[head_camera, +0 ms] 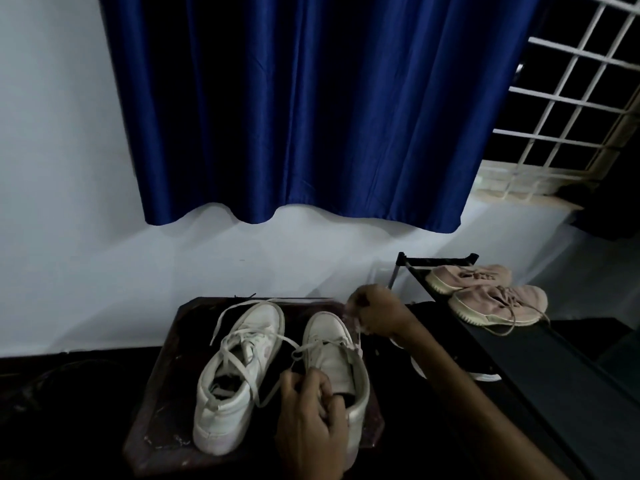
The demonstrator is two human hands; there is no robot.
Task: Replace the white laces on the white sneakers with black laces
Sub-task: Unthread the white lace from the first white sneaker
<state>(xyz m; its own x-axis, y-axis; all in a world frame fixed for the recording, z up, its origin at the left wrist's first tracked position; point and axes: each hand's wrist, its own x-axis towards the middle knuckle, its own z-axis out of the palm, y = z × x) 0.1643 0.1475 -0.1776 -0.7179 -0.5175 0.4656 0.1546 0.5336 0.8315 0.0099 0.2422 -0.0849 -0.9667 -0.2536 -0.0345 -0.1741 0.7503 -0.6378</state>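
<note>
"Which step was it?"

"Unlacing. The left hand [311,414] clasped the collar of the white leather high-top sneaker [334,358] at three o'clock on the dark brown counter [162,393], while the right hand [375,315] pinched its flat white lace [313,345] at one o'clock."

"Next?"

"Probably drawing it out through the eyelets."

Dim, bluish indoor light; deep shadows below, wide-angle bending at edges.

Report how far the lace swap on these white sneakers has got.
Done: nothing finished. The left sneaker has its loosened lace threaded. In hand: the left hand grips the right sneaker at its collar while the right hand pinches its white lace near the toe. Left: strip both shoes, then thread black laces; neither shoe shows one.
</note>
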